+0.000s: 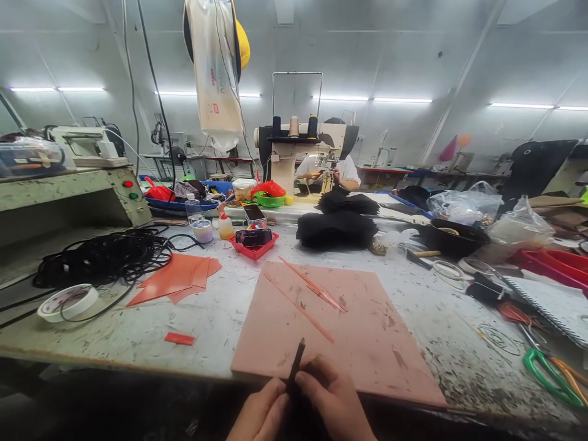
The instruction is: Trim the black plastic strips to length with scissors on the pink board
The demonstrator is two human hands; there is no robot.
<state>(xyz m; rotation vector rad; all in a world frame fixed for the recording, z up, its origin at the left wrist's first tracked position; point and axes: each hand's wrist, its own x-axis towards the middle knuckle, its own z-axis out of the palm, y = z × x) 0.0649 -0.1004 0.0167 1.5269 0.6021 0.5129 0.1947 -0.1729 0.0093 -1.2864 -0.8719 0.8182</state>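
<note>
At the near edge of the pink board (pixel 367 349), the person's left grip (pixel 261 407) and right grip (pixel 331 392) both pinch a dark stick (pixel 297 362). Orange strips (pixel 327 297) litter the board; orange sheets (pixel 172 275) lie left of it, black cloth (pixel 335 231) behind, scissors (pixel 546 375) right.

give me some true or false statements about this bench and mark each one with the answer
1. Left hand and right hand both grip a slim dark tool. True.
2. The green-handled scissors lie on the pink board. False: the scissors lie to the right of the pink board, apart from it.
3. Thin orange strips lie on the pink board. True.
4. The white tape roll sits on top of the black cord pile. False: the tape roll lies on the table in front of the black cord pile.
5. A small red piece lies to the left of the pink board. True.
</note>
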